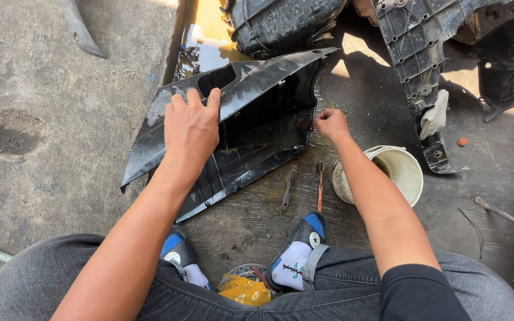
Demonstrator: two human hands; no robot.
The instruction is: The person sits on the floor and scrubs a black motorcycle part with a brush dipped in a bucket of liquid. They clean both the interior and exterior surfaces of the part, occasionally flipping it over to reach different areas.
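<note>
With the left hand [190, 128] spread flat on the black panel [251, 119] and right hand [330, 123] fingers pinched at its edge, wet floor [49, 89] may let it slip.

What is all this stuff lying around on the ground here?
Large plastic panel: one, black, wet, centre, under the left hand.
Other plastic panels: several, black, top right.
Bucket: one, white, right of centre.
Rag: one, whitish, on a top-right panel.
Hand tools: two, dark and orange-handled, before the shoes.
Yellow cloth: one, between the feet.
Puddle: one, brownish, top centre.
Left hand: flat on the panel.
Right hand: closed, at the panel's edge.
</note>
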